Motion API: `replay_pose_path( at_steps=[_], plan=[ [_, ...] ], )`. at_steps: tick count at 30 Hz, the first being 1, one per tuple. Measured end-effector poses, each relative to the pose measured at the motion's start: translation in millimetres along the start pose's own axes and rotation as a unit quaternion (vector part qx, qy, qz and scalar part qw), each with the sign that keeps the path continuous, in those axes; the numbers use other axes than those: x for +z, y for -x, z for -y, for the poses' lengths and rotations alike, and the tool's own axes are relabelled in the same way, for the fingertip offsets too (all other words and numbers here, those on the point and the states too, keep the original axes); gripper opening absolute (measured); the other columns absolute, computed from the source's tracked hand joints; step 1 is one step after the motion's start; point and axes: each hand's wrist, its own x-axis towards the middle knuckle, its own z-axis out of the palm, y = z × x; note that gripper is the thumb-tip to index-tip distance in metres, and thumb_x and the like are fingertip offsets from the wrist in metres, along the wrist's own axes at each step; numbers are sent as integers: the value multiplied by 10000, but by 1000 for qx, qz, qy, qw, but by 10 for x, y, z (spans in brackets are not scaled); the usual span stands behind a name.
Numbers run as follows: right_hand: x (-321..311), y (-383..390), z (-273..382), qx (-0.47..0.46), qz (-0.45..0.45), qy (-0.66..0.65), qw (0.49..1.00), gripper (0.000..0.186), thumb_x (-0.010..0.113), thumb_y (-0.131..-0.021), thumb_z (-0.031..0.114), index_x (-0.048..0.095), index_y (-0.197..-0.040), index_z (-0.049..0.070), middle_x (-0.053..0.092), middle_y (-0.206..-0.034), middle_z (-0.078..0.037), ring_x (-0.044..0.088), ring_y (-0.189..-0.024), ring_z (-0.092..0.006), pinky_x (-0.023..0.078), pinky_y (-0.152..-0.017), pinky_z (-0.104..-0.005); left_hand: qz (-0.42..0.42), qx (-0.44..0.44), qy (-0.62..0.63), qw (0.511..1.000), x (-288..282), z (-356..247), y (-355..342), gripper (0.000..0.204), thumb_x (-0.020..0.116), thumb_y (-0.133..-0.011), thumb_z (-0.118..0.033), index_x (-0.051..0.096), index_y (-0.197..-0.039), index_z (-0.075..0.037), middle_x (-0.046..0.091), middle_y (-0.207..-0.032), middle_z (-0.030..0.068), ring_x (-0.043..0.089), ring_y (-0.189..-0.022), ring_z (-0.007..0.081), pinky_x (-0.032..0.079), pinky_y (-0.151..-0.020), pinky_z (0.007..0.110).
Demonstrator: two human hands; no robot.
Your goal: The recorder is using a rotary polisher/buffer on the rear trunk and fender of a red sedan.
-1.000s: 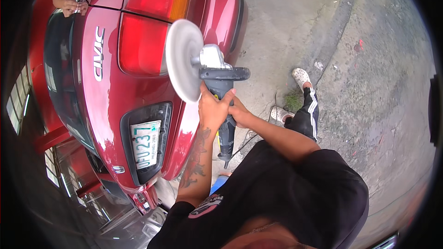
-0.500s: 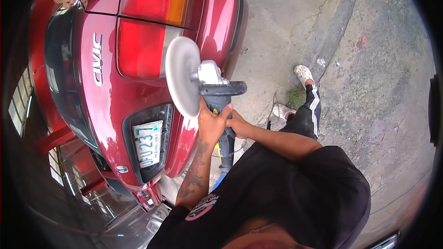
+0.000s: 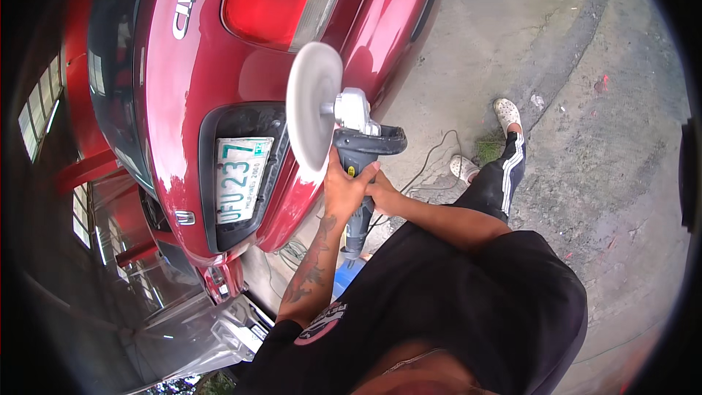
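My left hand (image 3: pixel 345 184) is wrapped round the grey-and-black body of a rotary polisher (image 3: pixel 358 159), its thumb across the top. My right hand (image 3: pixel 383 192) grips the same body from the right side, partly hidden behind the tool. The polisher's round white pad (image 3: pixel 308 110) stands nearly upright in front of the red car's rear (image 3: pixel 179 102), right of the plate recess and below the tail light (image 3: pixel 263 0); whether it touches the paint I cannot tell. A black loop handle (image 3: pixel 387 143) juts out from the metal head (image 3: pixel 352 110).
A cord (image 3: pixel 446 143) trails over the cracked concrete floor (image 3: pixel 585 161) beside my shoes (image 3: pixel 506 113). A blue object (image 3: pixel 347 278) lies behind my forearm. Red beams (image 3: pixel 84 166) and another vehicle part (image 3: pixel 223 285) show at the left.
The car's rear has shifted upward in the view. The polisher and my hands sit slightly further right. Another person's hand at the upper left has left the view.
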Motion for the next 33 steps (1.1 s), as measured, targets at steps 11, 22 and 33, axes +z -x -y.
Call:
replay_pose_path(
  at_steps=[11, 22, 33],
  plan=[
    [756, -44, -249, -208, 126, 288, 926, 521, 814, -676, 118, 637, -1150, -6, 673, -1137, -98, 604, -1096, -220, 452, -980, -382, -113, 126, -2, 986, -890, 252, 572, 517, 821, -743, -150, 616, -1156, 85, 719, -1036, 162, 682, -951, 233, 520, -877, 355],
    [495, 62, -146, -146, 10, 235, 961, 401, 770, -692, 70, 652, -1071, 7, 693, -1004, -63, 641, -943, -142, 511, -844, -319, 20, 21, 178, 984, -537, 335, 294, 569, 845, -772, -105, 547, -1223, 74, 677, -1121, 129, 633, -1020, 196, 495, -931, 341],
    [1687, -140, 209, -202, 126, 469, 851, 881, 883, -572, 280, 452, -1278, -22, 569, -1179, -261, 595, -1088, -442, 488, -947, -470, -157, 134, 372, 905, -1474, 931, 585, 731, 778, -845, -251, 382, -1399, 16, 535, -1351, 150, 591, -1171, 260, 479, -1026, 410]
  ],
)
